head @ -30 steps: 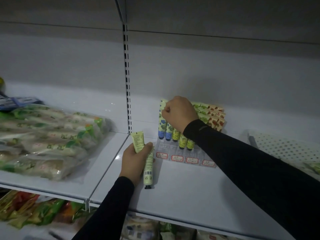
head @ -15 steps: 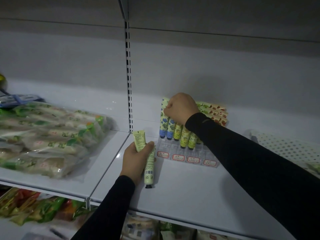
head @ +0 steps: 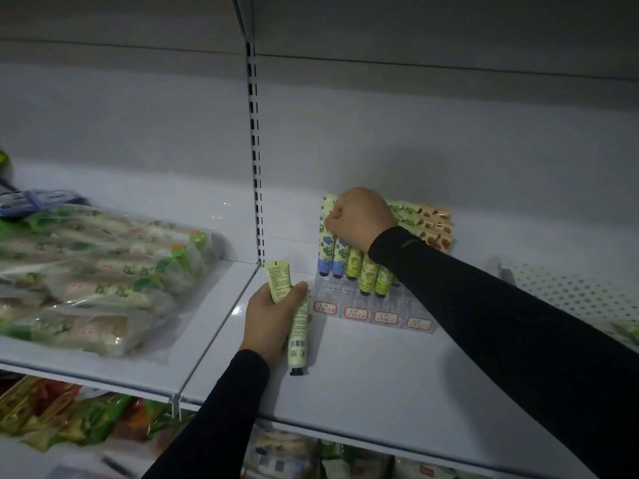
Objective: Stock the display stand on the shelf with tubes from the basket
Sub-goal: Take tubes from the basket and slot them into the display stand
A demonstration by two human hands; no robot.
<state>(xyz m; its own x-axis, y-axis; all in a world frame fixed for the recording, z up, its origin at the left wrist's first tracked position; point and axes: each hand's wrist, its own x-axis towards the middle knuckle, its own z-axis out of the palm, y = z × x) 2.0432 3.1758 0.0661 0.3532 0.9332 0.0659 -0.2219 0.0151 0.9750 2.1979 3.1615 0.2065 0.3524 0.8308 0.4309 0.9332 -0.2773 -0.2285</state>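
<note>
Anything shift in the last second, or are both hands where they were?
Almost nothing. The right hand stays fisted on the tube tops in the display stand; the left hand keeps its grip on the pale green tube. Only the view drifted slightly.

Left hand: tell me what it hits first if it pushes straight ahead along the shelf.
The left hand, gripping a pale green tube, points toward the back of the shelf. Probably the clear display stand's left edge first, or it may pass just left to the back panel; depth is unclear.

The stand (head: 373,305) sits at the shelf's (head: 380,392) back. My tubes (head: 297,323) lie left of it. Bagged packs (head: 86,278) fill the left shelf.
</note>
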